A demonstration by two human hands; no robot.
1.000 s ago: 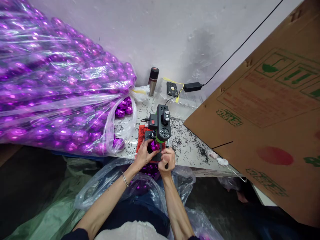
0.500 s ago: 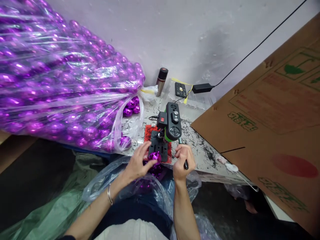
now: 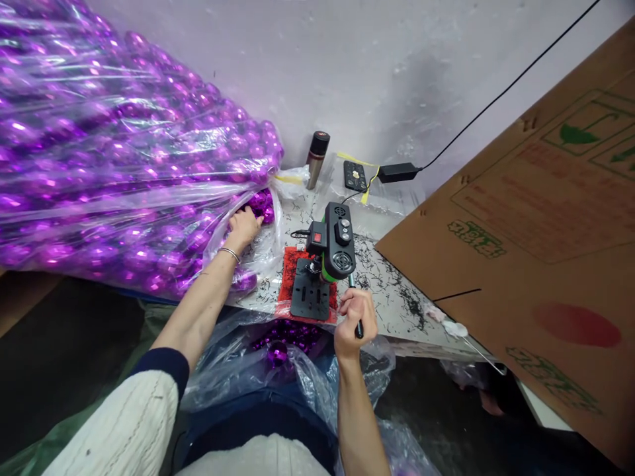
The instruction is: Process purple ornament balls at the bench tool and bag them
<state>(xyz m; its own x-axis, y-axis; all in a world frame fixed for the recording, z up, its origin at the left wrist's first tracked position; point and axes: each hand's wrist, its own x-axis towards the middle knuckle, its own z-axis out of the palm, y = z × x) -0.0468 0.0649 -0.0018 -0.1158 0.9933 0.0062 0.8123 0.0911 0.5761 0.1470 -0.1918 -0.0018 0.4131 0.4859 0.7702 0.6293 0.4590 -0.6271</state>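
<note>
Working beside a bulging clear-plastic bag of shiny purple balls (image 3: pixel 124 152), at a scrap-littered white surface (image 3: pixel 374 271) bearing a black-and-green machine (image 3: pixel 339 231). Gripping its black-ended handle (image 3: pixel 359 329) in closed fingers of the right hand (image 3: pixel 352 322); reaching with half-curled fingers of the left hand (image 3: pixel 245 228), hold unclear, over purple faceted balls (image 3: pixel 265 203) by the bag's gathered end.

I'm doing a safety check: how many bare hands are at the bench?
2: left hand at the purple balls beside the plastic bag, right hand gripping the black machine's handle.
</note>
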